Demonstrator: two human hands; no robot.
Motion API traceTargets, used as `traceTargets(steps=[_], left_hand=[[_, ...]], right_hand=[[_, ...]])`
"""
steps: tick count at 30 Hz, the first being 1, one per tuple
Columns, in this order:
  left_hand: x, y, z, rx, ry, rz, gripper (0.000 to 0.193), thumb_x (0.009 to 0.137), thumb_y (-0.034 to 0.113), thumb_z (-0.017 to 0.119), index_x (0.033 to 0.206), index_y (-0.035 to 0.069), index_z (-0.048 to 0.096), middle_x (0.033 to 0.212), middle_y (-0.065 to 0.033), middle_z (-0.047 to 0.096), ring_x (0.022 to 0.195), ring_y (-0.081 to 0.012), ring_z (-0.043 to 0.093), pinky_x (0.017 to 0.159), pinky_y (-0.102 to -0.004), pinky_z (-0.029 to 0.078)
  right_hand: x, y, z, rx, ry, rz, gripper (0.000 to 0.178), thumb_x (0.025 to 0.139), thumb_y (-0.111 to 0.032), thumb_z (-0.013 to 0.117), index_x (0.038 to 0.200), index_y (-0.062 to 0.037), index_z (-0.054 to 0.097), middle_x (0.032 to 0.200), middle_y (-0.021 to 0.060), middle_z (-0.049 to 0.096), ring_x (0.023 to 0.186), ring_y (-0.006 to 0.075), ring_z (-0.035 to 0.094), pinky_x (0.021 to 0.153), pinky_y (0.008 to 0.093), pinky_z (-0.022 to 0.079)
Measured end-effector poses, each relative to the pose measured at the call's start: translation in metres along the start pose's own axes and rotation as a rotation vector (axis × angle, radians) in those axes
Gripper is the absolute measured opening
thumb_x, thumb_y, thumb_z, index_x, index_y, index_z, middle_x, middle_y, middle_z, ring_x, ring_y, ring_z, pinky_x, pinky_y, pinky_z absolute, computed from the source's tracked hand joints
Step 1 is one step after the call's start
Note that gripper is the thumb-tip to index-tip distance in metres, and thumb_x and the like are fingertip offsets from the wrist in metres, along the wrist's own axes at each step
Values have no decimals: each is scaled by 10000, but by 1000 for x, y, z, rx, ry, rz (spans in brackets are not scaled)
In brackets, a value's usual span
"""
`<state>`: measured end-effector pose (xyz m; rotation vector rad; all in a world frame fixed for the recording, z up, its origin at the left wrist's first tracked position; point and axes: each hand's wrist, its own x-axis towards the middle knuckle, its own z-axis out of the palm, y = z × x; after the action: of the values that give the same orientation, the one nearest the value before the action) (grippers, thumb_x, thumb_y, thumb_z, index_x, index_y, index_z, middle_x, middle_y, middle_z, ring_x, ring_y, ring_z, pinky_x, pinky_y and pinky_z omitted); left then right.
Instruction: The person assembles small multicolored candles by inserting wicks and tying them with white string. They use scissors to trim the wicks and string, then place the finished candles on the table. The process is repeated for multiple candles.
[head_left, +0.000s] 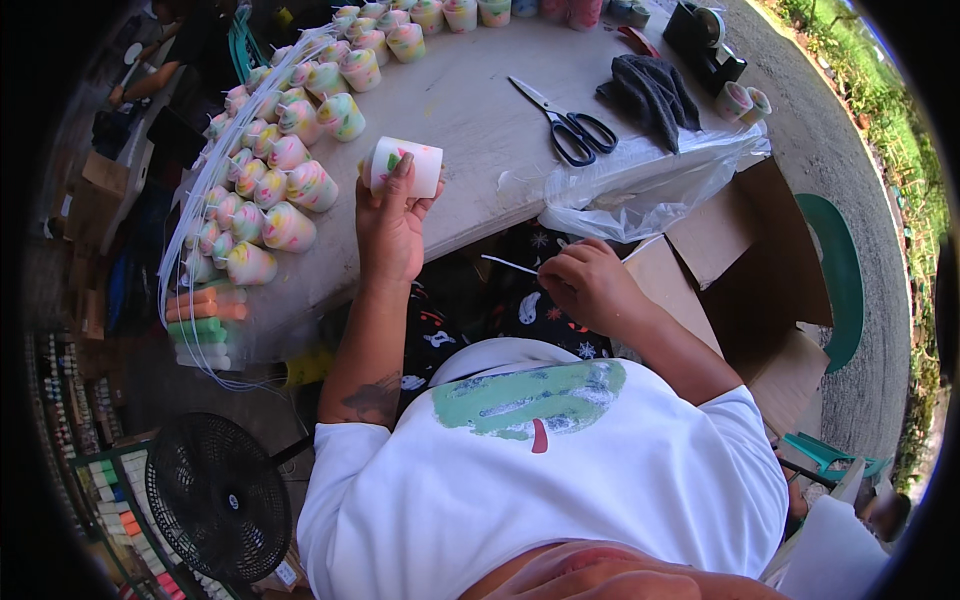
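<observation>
My left hand [388, 232] is wrapped round a short white candle [422, 168] with pink and green marks, held up over the table's near edge. Below and to the right of it, above my lap, my right hand [590, 285] pinches a thin white wick [508, 264] whose free end points left toward the candle. Rows of multicoloured pastel candles [289, 228] stand crowded on the left and far side of the table [460, 100], several with wicks showing. A bundle of long white wicks [178, 225] lies along their outer side.
Scissors [565, 125] lie beside a dark cloth [650, 95]. A black tape dispenser [705, 45] sits at the far right. Clear plastic [650, 185] hangs over the edge by an open cardboard box [765, 265]. A green chair [838, 290] is beyond it; a black fan [218, 497] stands lower left.
</observation>
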<state>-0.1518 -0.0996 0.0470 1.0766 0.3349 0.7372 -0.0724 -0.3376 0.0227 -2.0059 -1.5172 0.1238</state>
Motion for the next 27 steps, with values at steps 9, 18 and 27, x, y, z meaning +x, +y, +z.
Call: traceTargets(steps=[9,18,27], left_hand=[[25,-9,-43,94,14,36,416,866,276,681,1098,10,461,962,-103,583,825,-186,616,737,-306,526],[13,-25,-39,531,-159,208,614,736,137,794,1209,23,420,1072,-106,552,962,-178,582,836,-324,508],[10,-17,-44,648,-208,282,544,726,83,780,1176,39,477,1090,-118,596,996,-202,596,858,-340,498]], right_hand=[[101,67,-71,79,336,190,191,879,-188,612,956,-29,684,904,138,652,826,305,622,723,367,491],[303,239,-97,-323,542,656,539,908,-434,526,1161,41,561,1002,204,659,958,343,632,838,360,479],[286,244,-112,105,249,410,366,795,-121,623,1159,-103,591,688,18,571,530,141,495,434,262,374]])
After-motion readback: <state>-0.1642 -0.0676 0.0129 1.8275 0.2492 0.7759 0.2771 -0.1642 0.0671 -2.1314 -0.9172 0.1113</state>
